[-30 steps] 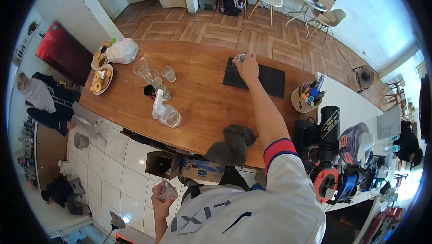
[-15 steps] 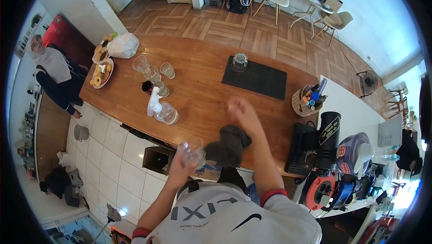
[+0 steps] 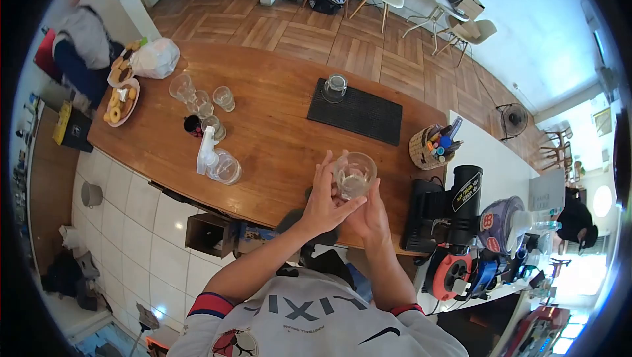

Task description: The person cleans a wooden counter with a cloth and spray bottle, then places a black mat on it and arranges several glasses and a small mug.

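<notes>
A clear drinking glass (image 3: 355,176) is held over the front part of the wooden table, its round rim facing up toward me. My left hand (image 3: 321,202) is closed on the glass's left side, fingers pointing up along it. From below and to the right, my right hand (image 3: 370,217) supports the same glass; some of its fingers are hidden behind it. Dark grey cloth (image 3: 289,220) shows at the near table edge, partly covered by my left forearm. Another glass (image 3: 335,85) stands upside down on a black mat (image 3: 359,114) beyond my hands.
Left on the table (image 3: 270,139) are a spray bottle (image 3: 224,167), several glasses (image 3: 224,98), a plate of doughnuts (image 3: 121,103) and a plastic bag (image 3: 155,58). Rightward stand a pen basket (image 3: 429,149) and a black machine (image 3: 438,209). Another person (image 3: 85,44) stands far left.
My left hand has carried the glass rightward and up from the near table edge. My right hand has come back to the glass and now holds it too. The other person has moved.
</notes>
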`<action>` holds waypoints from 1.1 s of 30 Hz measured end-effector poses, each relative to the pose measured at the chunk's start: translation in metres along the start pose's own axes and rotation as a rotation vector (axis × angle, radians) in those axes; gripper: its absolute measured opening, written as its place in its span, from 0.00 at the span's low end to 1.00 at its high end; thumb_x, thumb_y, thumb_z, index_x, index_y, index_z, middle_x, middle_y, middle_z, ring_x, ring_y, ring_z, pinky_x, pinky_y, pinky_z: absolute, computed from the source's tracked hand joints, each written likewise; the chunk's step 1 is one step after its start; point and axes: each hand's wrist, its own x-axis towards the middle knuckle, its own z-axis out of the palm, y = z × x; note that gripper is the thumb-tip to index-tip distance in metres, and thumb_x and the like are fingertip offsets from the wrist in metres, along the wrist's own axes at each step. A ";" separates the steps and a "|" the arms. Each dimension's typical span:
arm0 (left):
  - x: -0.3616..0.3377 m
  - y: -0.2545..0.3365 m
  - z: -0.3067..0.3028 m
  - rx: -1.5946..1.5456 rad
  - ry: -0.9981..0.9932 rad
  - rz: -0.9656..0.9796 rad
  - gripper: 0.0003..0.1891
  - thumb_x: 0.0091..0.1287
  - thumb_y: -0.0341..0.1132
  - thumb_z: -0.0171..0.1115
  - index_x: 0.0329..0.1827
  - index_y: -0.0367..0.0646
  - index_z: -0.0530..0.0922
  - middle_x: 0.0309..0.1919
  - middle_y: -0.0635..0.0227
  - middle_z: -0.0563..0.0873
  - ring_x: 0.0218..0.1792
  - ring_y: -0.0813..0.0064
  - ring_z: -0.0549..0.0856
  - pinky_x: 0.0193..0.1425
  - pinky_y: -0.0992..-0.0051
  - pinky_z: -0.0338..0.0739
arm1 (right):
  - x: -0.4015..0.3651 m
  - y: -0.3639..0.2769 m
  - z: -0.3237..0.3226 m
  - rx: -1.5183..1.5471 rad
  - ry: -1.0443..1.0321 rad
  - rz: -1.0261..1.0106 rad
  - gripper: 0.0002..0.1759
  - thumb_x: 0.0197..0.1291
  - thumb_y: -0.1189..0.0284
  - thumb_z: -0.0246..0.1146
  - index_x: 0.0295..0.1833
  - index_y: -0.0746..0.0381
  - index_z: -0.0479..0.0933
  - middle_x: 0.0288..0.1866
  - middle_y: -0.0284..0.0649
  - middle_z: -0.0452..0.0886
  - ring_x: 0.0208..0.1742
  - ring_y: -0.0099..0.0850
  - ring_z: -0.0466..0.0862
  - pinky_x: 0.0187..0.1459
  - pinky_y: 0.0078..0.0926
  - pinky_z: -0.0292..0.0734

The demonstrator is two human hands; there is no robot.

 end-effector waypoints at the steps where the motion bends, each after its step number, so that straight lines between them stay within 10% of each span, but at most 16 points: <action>1: -0.001 -0.002 -0.005 -0.008 0.012 -0.007 0.48 0.57 0.44 0.77 0.75 0.35 0.58 0.74 0.46 0.63 0.72 0.56 0.69 0.76 0.57 0.59 | 0.007 -0.003 -0.003 -0.010 0.005 0.011 0.31 0.76 0.49 0.46 0.72 0.60 0.62 0.62 0.41 0.76 0.55 0.37 0.80 0.55 0.41 0.77; 3: -0.005 -0.009 -0.024 0.218 0.051 0.019 0.41 0.62 0.42 0.71 0.74 0.38 0.61 0.77 0.43 0.57 0.77 0.47 0.58 0.78 0.55 0.54 | 0.026 -0.011 -0.012 -0.241 0.082 -0.076 0.30 0.74 0.51 0.54 0.69 0.61 0.65 0.58 0.42 0.79 0.52 0.36 0.80 0.50 0.40 0.79; 12: -0.070 -0.091 -0.092 0.806 0.169 -0.167 0.30 0.69 0.44 0.61 0.68 0.34 0.67 0.73 0.39 0.62 0.74 0.42 0.61 0.77 0.48 0.54 | 0.179 -0.034 -0.021 -1.941 0.437 -0.646 0.41 0.48 0.50 0.77 0.55 0.69 0.70 0.50 0.53 0.77 0.46 0.52 0.83 0.47 0.43 0.81; 24: -0.069 -0.094 -0.099 0.755 0.210 -0.184 0.31 0.68 0.44 0.62 0.67 0.33 0.66 0.71 0.39 0.63 0.72 0.42 0.65 0.76 0.49 0.60 | 0.232 -0.021 0.011 -2.312 0.689 -0.350 0.54 0.50 0.39 0.71 0.67 0.71 0.62 0.63 0.62 0.71 0.58 0.59 0.78 0.56 0.50 0.77; 33: -0.071 -0.097 -0.100 0.758 0.185 -0.190 0.31 0.67 0.45 0.62 0.67 0.34 0.66 0.71 0.39 0.64 0.72 0.43 0.65 0.76 0.50 0.60 | 0.327 -0.073 -0.019 -2.277 0.292 -0.204 0.40 0.48 0.50 0.73 0.59 0.66 0.73 0.48 0.57 0.85 0.54 0.55 0.83 0.54 0.48 0.78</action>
